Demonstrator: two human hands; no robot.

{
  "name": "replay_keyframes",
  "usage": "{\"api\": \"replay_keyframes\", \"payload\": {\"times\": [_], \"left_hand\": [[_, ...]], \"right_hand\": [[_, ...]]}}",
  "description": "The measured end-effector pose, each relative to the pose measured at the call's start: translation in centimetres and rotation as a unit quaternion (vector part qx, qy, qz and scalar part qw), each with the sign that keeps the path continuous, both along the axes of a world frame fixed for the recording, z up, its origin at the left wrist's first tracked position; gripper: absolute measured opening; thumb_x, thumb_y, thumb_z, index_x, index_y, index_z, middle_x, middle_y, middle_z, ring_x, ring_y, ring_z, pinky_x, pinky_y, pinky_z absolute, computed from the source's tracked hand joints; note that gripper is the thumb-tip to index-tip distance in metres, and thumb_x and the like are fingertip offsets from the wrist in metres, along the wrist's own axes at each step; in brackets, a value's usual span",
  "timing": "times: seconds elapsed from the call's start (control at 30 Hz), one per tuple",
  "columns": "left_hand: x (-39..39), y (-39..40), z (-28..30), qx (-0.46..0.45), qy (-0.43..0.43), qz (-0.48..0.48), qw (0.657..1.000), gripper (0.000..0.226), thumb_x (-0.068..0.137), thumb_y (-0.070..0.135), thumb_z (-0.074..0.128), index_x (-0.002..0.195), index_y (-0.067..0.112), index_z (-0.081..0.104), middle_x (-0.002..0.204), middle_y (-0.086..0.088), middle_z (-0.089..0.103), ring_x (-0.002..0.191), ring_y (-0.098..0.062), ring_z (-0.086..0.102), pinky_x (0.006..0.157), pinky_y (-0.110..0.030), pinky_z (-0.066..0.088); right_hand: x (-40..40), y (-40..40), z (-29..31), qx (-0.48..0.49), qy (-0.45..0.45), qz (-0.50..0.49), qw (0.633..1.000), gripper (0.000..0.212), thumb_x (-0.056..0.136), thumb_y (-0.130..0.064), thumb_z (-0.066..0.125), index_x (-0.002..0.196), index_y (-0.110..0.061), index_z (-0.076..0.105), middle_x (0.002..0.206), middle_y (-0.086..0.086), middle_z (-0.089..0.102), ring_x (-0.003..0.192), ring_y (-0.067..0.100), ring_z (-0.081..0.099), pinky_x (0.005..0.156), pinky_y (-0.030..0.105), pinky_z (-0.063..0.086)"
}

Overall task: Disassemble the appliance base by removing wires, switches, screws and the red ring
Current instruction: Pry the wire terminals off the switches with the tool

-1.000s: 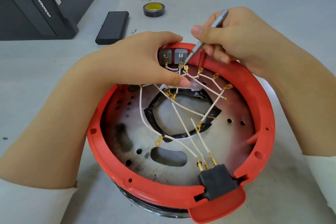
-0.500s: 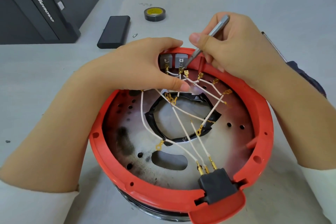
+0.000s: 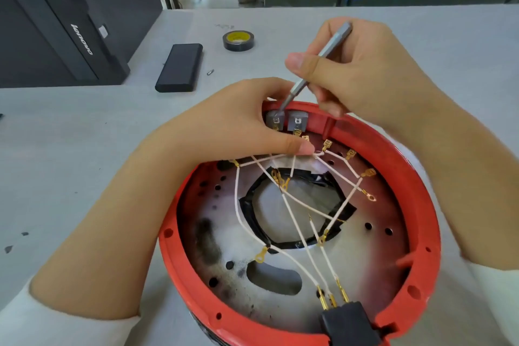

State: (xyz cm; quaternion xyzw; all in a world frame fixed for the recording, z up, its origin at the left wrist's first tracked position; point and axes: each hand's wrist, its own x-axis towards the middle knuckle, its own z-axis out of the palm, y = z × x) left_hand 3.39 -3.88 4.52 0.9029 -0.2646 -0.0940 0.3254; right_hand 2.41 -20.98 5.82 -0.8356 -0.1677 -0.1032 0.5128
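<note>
The appliance base lies open side up on the table, with a red ring (image 3: 421, 205) around a scorched metal plate (image 3: 224, 247). Two grey switches (image 3: 297, 121) sit inside the ring's far wall. White wires (image 3: 297, 222) with brass terminals cross the plate to a black plug block (image 3: 349, 326) at the near rim. My left hand (image 3: 238, 126) grips the far rim beside the switches, its thumb pressing on the wires. My right hand (image 3: 362, 70) holds a thin silver screwdriver (image 3: 314, 64), whose tip touches the left switch.
On the grey table behind the base lie a black rectangular box (image 3: 179, 67), a roll of black tape (image 3: 238, 41) and a small loose bit (image 3: 210, 72). A black Lenovo computer case (image 3: 56, 31) stands at the far left. Dark crumbs lie at the left edge.
The screwdriver tip has shifted left from the wire terminals below the right switch up onto the left switch. The view has tilted, so the base sits lower and to the right.
</note>
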Motion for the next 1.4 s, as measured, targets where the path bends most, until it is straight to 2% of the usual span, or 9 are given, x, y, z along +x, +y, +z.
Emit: {"api": "replay_keyframes", "payload": {"times": [0.07,0.13,0.33,0.63,0.83,1.07,1.17,1.27,1.4], "left_hand": [[-0.2,0.0,0.0,0.007,-0.026,0.004,1.0,0.06,0.063,0.054,0.077,0.116,0.034,0.058,0.109,0.016,0.063,0.097,0.004,0.057,0.089,-0.017,0.045],[-0.2,0.5,0.0,0.031,-0.027,0.016,0.999,0.071,0.058,0.062,0.074,0.121,0.036,0.055,0.112,0.019,0.06,0.099,0.005,0.055,0.087,-0.009,0.042],[-0.6,1.1,-0.6,0.048,-0.036,0.02,0.998,0.076,0.055,0.074,0.064,0.122,0.043,0.05,0.103,0.022,0.063,0.093,0.006,0.058,0.087,-0.027,0.049],[-0.6,1.0,-0.9,0.041,-0.045,0.032,0.998,0.071,0.055,0.076,0.062,0.118,0.045,0.051,0.096,0.024,0.063,0.087,0.01,0.057,0.082,-0.02,0.049],[-0.6,1.0,-0.8,0.036,-0.039,0.034,0.998,0.07,0.055,0.073,0.063,0.119,0.045,0.051,0.096,0.024,0.063,0.087,0.009,0.058,0.081,-0.019,0.048],[-0.7,1.0,-0.8,0.032,-0.036,0.034,0.998,0.069,0.056,0.072,0.065,0.118,0.045,0.052,0.086,0.028,0.06,0.082,0.016,0.055,0.064,-0.002,0.04],[-0.6,0.9,-0.8,0.04,-0.037,0.035,0.998,0.072,0.055,0.073,0.065,0.119,0.044,0.052,0.091,0.026,0.062,0.084,0.013,0.056,0.073,-0.008,0.044],[-0.7,0.9,-0.8,0.047,-0.037,0.036,0.998,0.073,0.055,0.073,0.064,0.12,0.043,0.052,0.097,0.023,0.063,0.087,0.009,0.057,0.084,-0.018,0.047],[-0.8,0.8,-0.8,0.05,-0.038,0.04,0.997,0.072,0.056,0.072,0.065,0.121,0.043,0.051,0.098,0.023,0.063,0.088,0.009,0.058,0.085,-0.018,0.047]], "right_hand": [[-0.2,0.5,-0.9,0.008,-0.001,0.007,1.0,0.024,0.089,-0.025,0.065,0.071,-0.019,0.051,0.051,-0.006,0.048,0.041,0.005,0.043,0.048,0.019,0.034],[-0.4,0.5,-1.5,0.009,0.011,0.007,1.0,0.025,0.089,-0.026,0.066,0.07,-0.021,0.051,0.047,-0.007,0.048,0.041,0.006,0.043,0.047,0.02,0.033],[-0.1,0.2,-2.0,-0.016,-0.004,-0.033,0.999,0.026,0.088,-0.028,0.066,0.068,-0.02,0.051,0.044,-0.009,0.05,0.04,0.005,0.047,0.048,0.018,0.034],[-0.4,0.0,-2.0,-0.028,-0.035,-0.03,0.999,0.024,0.089,-0.029,0.065,0.07,-0.022,0.051,0.048,-0.002,0.058,0.036,0.013,0.054,0.046,0.022,0.044],[-0.3,0.0,-2.0,-0.022,-0.019,-0.021,0.999,0.023,0.089,-0.027,0.066,0.072,-0.021,0.052,0.049,0.007,0.06,0.037,0.015,0.056,0.047,0.019,0.043],[-0.5,0.1,-1.9,-0.056,-0.033,-0.02,0.998,0.022,0.088,-0.03,0.066,0.074,-0.024,0.05,0.051,-0.008,0.061,0.039,0.011,0.057,0.048,0.018,0.044],[-0.1,0.1,-1.8,-0.034,0.004,-0.011,0.999,0.022,0.089,-0.028,0.065,0.074,-0.024,0.05,0.047,0.0,0.057,0.036,0.013,0.052,0.044,0.019,0.041],[0.4,-0.1,-1.8,0.019,0.065,-0.007,0.998,0.024,0.09,-0.023,0.066,0.072,-0.019,0.05,0.048,-0.003,0.053,0.036,0.007,0.045,0.04,0.017,0.036],[0.3,0.0,-1.9,-0.013,0.042,-0.03,0.999,0.024,0.09,-0.028,0.065,0.072,-0.019,0.051,0.055,-0.002,0.052,0.042,0.005,0.044,0.051,0.024,0.038]]}}
